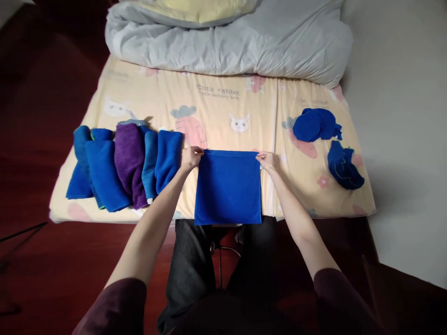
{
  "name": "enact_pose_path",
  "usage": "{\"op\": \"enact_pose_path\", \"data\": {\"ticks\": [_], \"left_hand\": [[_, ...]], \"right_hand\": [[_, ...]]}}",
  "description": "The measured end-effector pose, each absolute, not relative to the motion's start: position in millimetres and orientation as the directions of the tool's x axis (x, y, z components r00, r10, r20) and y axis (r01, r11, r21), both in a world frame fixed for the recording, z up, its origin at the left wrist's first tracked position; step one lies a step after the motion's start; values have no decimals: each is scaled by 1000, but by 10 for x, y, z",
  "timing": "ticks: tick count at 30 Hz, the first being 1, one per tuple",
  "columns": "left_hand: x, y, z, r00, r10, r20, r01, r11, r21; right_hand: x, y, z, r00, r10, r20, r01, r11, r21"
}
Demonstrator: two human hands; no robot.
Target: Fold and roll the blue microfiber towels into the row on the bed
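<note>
A blue cloth (228, 186) is stretched out flat between my hands, its near edge reaching the front edge of the bed. My left hand (191, 157) pinches its far left corner. At the far right corner, my right hand (267, 160) grips the cloth between thumb and fingers, with a small white tag beside it. Close to my left hand lies a folded blue cloth (169, 158), the rightmost of a row. Also in that row are a purple cloth (130, 160), a wide blue cloth (107, 174) and a teal cloth (150, 163).
The bed (223, 121) has a yellow sheet with rabbits and carrots. A crumpled blue cloth (316, 124) and a darker bunched cloth (345, 166) lie on the right. A grey quilt (226, 49) is heaped at the back. A pale wall (401, 116) borders the right side.
</note>
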State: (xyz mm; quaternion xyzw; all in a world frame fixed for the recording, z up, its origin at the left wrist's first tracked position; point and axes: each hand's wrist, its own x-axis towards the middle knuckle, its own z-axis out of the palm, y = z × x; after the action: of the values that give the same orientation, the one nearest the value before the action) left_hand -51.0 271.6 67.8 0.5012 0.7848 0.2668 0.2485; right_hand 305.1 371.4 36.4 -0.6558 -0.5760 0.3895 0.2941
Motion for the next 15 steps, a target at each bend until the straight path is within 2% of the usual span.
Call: {"op": "enact_pose_path", "data": {"ticks": [10,15], "left_hand": [[-516,2999,661,-407,908,-103,655,368,660],[-547,3041,524,-324,937,-132,703,332,629]], "right_hand": [[3066,4005,248,74,990,-119,598,-140,-789],[3004,4000,268,22,995,-95,665,-85,-742]]}}
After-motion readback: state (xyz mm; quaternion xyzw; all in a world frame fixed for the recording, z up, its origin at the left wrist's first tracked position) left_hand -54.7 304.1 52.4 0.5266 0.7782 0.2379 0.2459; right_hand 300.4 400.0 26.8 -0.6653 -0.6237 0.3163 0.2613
